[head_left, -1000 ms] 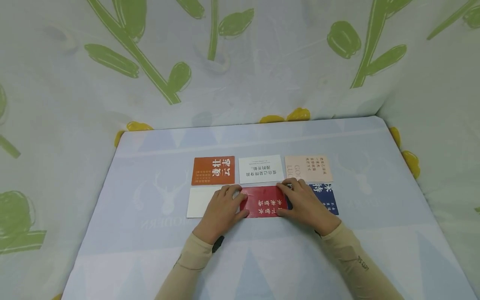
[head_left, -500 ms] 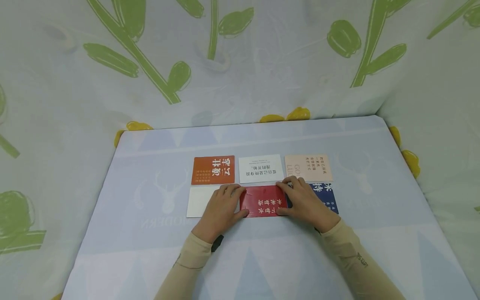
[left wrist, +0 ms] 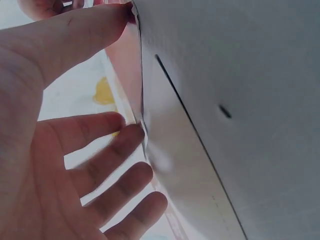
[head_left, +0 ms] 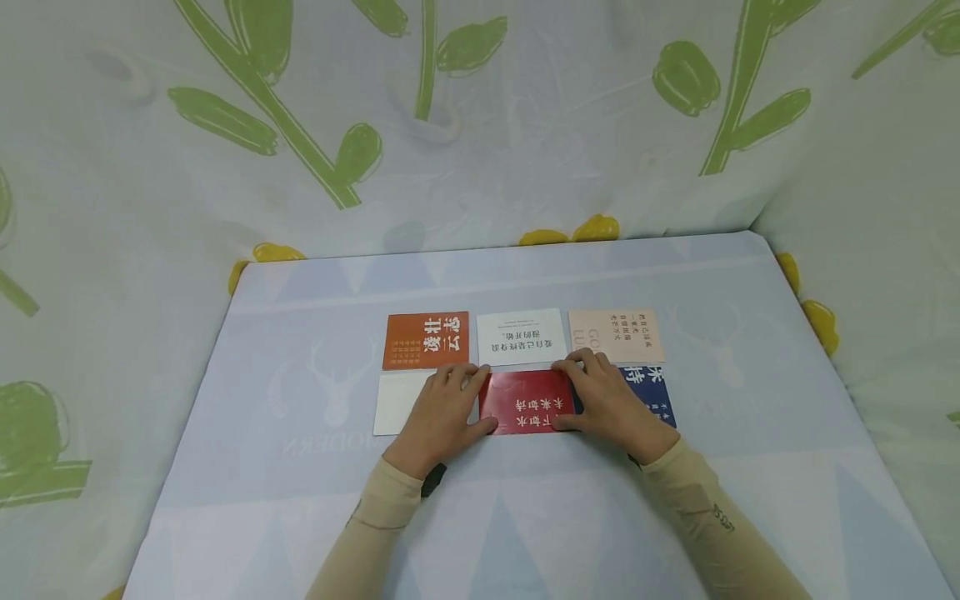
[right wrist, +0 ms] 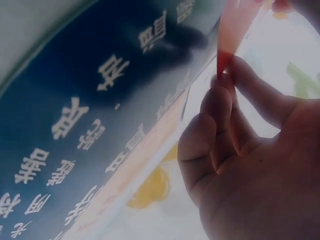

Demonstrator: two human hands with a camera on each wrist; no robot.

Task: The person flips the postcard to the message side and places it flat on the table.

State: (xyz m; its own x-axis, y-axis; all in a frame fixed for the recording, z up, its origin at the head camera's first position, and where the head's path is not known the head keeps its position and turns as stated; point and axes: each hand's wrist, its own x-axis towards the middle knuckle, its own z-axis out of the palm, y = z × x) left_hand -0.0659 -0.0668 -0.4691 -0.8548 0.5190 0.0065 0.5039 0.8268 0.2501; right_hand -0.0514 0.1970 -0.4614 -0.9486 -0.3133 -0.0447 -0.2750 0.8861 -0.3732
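Observation:
In the head view, a red card [head_left: 528, 402] with white lettering lies flat at the middle of the near row. My left hand [head_left: 441, 411] rests beside its left edge, thumb at the near corner and index finger by the far corner, over part of a white card [head_left: 393, 404]. At the red card's right edge, my right hand [head_left: 606, 402] touches both corners with thumb and index finger, partly hiding a dark blue card [head_left: 651, 396]. Fingers of the left hand [left wrist: 75, 145] are spread in the left wrist view. The right hand [right wrist: 255, 160] appears in the right wrist view.
Behind them, an orange card [head_left: 408, 343], a white lettered card [head_left: 521, 340] and a peach card [head_left: 622, 335] form the far row. The cards lie on a pale patterned tablecloth [head_left: 300, 533]. Leaf-printed cloth [head_left: 570, 142] hangs behind and at both sides.
My left index finger has shifted slightly off the red card's far left corner toward its edge. The right hand and all the cards stay almost still.

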